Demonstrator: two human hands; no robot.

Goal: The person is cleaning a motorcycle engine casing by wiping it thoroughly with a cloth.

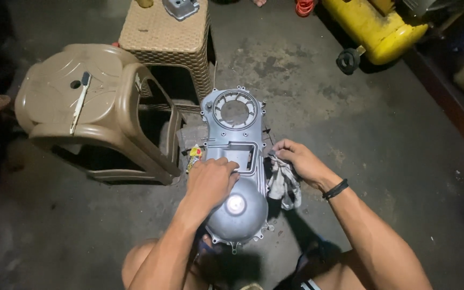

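- My left hand (210, 180) rests on the grey metal engine cover (236, 161), fingers curled at the rim of its rectangular opening, pinning it flat on the floor in front of my knees.
- My right hand (298, 160) pinches a grubby grey rag (284, 185) against the cover's right edge, fingers pressed together.
- Judgement: keep the left hand's weight steady so the casting doesn't skate; wipe in short strokes.
- Cover: cast, smooth domed near end, ribbed circular opening at the far end, bolt lugs round the rim.
- Farther: tan plastic stool (89, 107) with a small brush (79, 102); woven-pattern stool (170, 37); glossy yellow tank (374, 27).
- Floor: stained, rough concrete.
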